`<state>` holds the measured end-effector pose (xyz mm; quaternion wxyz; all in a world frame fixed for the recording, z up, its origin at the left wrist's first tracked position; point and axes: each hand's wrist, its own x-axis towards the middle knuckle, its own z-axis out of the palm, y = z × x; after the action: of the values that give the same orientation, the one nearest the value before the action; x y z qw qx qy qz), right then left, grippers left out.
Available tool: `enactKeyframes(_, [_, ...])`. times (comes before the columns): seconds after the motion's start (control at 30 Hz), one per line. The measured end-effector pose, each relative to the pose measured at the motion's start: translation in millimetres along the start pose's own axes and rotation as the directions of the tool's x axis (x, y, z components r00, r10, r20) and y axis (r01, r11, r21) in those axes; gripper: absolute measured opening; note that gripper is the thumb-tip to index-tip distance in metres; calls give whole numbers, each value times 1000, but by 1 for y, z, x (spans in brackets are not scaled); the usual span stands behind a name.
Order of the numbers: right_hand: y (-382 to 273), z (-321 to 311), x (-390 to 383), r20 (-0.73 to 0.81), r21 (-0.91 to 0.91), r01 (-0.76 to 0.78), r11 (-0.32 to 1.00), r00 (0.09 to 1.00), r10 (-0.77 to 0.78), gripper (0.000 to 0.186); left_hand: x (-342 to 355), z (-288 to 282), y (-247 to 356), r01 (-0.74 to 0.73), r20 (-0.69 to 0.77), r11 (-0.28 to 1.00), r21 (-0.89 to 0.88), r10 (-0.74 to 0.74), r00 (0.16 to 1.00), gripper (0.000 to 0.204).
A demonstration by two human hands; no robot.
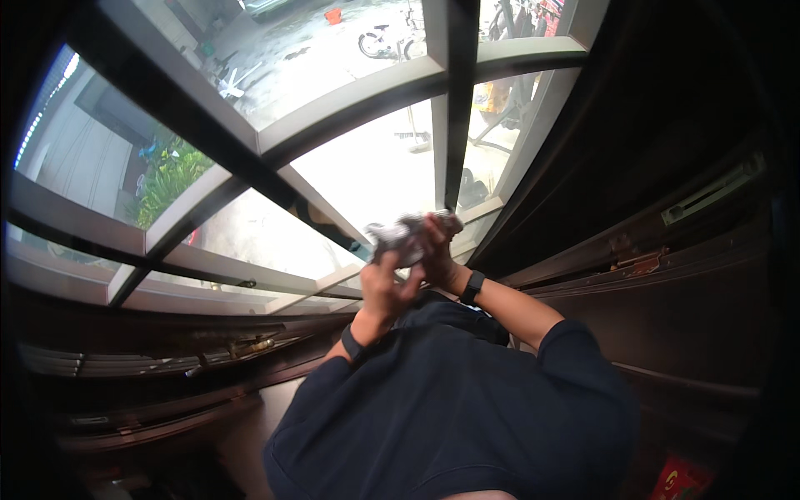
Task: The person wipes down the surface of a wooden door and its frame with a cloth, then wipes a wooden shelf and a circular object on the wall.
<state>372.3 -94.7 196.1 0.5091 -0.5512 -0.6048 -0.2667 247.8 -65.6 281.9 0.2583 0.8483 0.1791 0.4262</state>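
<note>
A crumpled grey-and-white cloth (pixel 402 237), smeared by motion, is bunched up between my two hands in front of the glass. My left hand (pixel 383 290) grips its near left side with the fingers curled. On the right, my right hand (pixel 440 257) is closed round the other end, a little higher and farther out. A dark band sits on each wrist. Both hands are close to the lower part of a light metal-framed glass door or window (pixel 350 87). Folds of the cloth hide some fingertips.
Dark wooden door panels stand on the right, with a metal latch plate (pixel 713 193) and a brass-coloured fitting (pixel 642 263). Another metal fitting (pixel 254 345) is at left. Through the glass show a bicycle (pixel 385 42), a broom (pixel 417 142) and green plants (pixel 173 179).
</note>
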Motion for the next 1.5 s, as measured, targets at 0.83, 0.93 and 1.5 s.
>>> enactKeyframes(0.83, [-9,-19,-13,246,226,-5,974,968,-52,67,-20,-2,4,310,47,948,-67,-308,950,38])
enactKeyframes(0.93, [-31,-11,48,156,268,127,955,972,-174,55,-2,-45,35,225,-113,970,-88,-234,966,49])
enactKeyframes(1.5, [-66,37,42,369,146,369,918,841,-396,47,-64,-73,-27,361,-253,811,-460,-509,823,43])
